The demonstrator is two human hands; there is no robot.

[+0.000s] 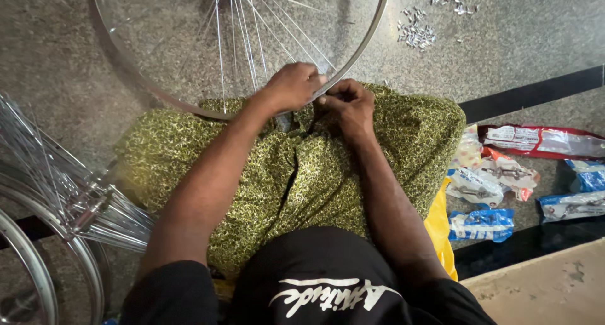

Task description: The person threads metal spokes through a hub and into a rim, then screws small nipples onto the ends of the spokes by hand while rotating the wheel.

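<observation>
A shiny metal bicycle wheel rim (368,32) with thin spokes (242,35) rests on the stone floor and leans against my lap, which is covered in green patterned cloth (302,174). My left hand (291,85) grips the rim's near edge from inside, fingers curled over it. My right hand (350,104) is closed beside it at the rim, pinching something small that my fingers hide. Both hands touch each other at the rim.
A second wheel with a hub and a bundle of loose spokes (75,193) lies at my left. Small metal nipples (416,32) are scattered on the floor ahead. Several plastic parts packets (510,174) lie at my right, beside a yellow bag (441,230).
</observation>
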